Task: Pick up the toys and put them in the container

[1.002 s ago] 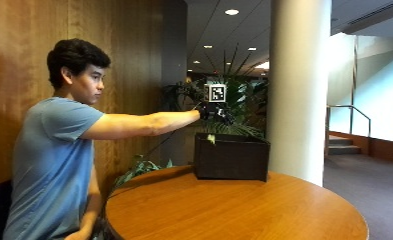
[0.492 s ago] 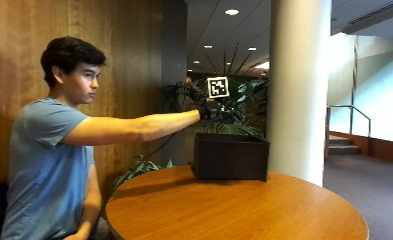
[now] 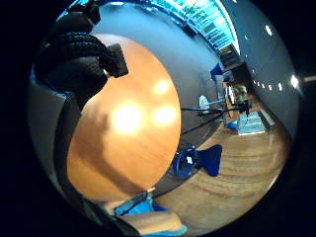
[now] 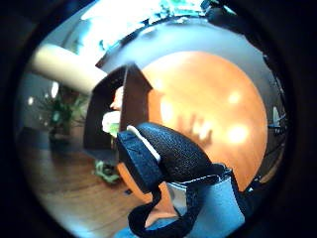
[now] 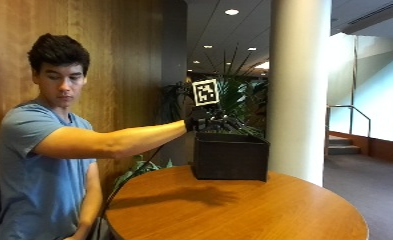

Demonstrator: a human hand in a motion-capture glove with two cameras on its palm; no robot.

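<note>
The right hand is above the dark container, which stands on the round wooden table. Below the fingers, toys lie inside. Whether the fingers are open, I cannot tell.

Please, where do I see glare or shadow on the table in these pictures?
Outside view: the arm casts a dark shadow on the round table before the dark container; the gloved right hand hangs above it. Little finger side palm view: bright lamp glare on the tabletop. Thumb side palm view: smaller glare spots and a hand-shaped shadow.
</note>
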